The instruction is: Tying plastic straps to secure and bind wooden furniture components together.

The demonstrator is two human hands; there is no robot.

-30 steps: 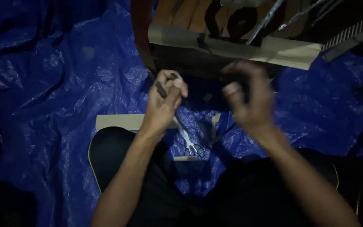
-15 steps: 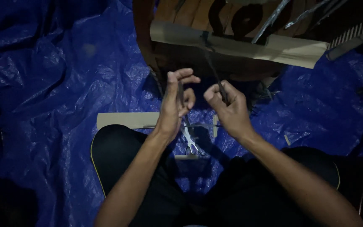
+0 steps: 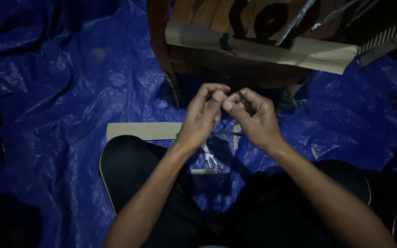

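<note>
1. Dark strip [image 3: 245,102] sits pinched between both hands, above the blue tarp [image 3: 70,92] and just in front of the wooden frame [image 3: 235,69].
2. Step, as judged: fingertip work on the strip's end, joining or twisting.
3. Left hand [image 3: 201,120]: fingers closed on the strip, thumb to forefinger.
4. Right hand [image 3: 256,120]: closed on it too, knuckles up, touching the left.
5. Scissors [image 3: 210,158] lie below on the tarp, beside a cardboard strip [image 3: 143,131].

Both forearms are bare, with no sleeves, watch or rings to be seen. The legs are in dark, near-black trousers [image 3: 129,170]. A thin yellowish line edges the left knee.
</note>
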